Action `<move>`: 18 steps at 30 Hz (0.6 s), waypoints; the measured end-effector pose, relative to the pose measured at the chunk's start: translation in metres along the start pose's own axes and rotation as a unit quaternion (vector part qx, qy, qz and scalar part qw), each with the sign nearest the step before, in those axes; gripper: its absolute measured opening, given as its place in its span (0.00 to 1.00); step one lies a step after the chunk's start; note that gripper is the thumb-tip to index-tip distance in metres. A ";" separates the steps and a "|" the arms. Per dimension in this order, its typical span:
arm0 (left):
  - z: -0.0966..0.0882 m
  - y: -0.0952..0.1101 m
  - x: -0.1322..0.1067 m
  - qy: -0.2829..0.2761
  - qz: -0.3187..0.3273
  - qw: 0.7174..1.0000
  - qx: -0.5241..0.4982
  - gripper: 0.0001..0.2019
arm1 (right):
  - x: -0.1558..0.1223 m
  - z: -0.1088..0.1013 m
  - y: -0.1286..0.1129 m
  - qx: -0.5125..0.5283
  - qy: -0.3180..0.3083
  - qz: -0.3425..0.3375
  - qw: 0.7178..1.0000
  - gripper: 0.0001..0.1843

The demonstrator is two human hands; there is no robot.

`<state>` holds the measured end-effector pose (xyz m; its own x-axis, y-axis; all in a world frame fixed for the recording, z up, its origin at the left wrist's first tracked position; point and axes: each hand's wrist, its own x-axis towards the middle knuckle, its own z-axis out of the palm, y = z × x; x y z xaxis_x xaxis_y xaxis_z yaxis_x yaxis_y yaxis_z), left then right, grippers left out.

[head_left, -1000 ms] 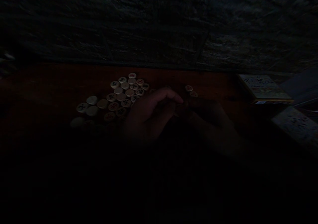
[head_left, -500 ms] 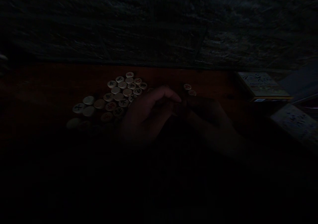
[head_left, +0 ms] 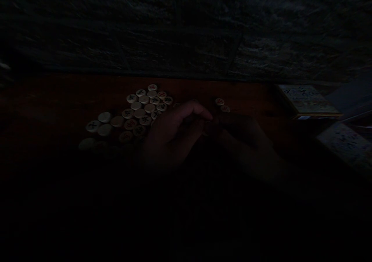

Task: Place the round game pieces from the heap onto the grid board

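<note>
The picture is very dark. My left hand [head_left: 177, 134] is curled, its thumb and fingertips pressed close together beside the right-hand fingertips. My right hand [head_left: 244, 138] meets it from the other side with bent fingers. Whatever lies between the fingertips is too dark to make out. Left of my left hand, several round Chinese chess pieces [head_left: 139, 113] lie in a flat cluster, some with black or red characters up and others blank. Just beyond my right hand are two more pieces, a red-marked Chinese chess piece [head_left: 220, 102] and another disc [head_left: 225, 109] nearer to the fingers.
The reddish-brown wooden table [head_left: 87, 95] ends at a dark stone-like wall [head_left: 174, 33]. At the right lies a box [head_left: 305, 99] with a light, character-marked top. A second light, patterned panel [head_left: 345, 142] is nearer. The front of the view is black.
</note>
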<state>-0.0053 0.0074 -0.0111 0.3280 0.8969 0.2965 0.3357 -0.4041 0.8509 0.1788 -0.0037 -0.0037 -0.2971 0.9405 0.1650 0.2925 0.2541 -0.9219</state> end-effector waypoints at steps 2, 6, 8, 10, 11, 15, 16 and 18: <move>0.000 0.001 0.000 0.001 -0.002 1.000 0.002 0.09 | 0.000 0.000 0.000 0.002 -0.001 0.005 1.000 0.11; 0.001 0.003 0.001 0.000 -0.005 1.000 0.003 0.09 | 0.001 0.000 0.001 -0.002 -0.006 0.001 1.000 0.12; 0.001 0.004 0.001 0.001 -0.010 1.000 0.006 0.09 | 0.001 0.000 0.000 -0.007 -0.005 0.000 1.000 0.14; 0.001 0.005 0.001 0.003 -0.015 1.000 0.008 0.10 | 0.002 0.000 -0.001 -0.007 0.000 0.000 1.000 0.15; 0.001 0.004 0.001 0.002 -0.015 1.000 0.008 0.10 | 0.002 0.000 -0.001 -0.006 0.001 0.000 1.000 0.15; 0.001 0.002 0.001 0.002 -0.010 1.000 0.000 0.10 | 0.001 0.001 0.000 -0.001 -0.002 -0.004 1.000 0.15; 0.001 0.002 0.001 0.001 -0.011 1.000 -0.003 0.10 | 0.001 0.001 0.001 0.001 -0.004 -0.005 1.000 0.15; 0.001 0.001 0.001 0.000 -0.012 1.000 -0.003 0.09 | 0.000 0.000 0.002 0.005 -0.005 -0.009 1.000 0.15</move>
<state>-0.0037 0.0076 -0.0107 0.3208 0.9059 0.2764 0.3373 -0.3820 0.8604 0.1788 -0.0029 -0.0054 -0.3119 0.9333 0.1779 0.2777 0.2687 -0.9223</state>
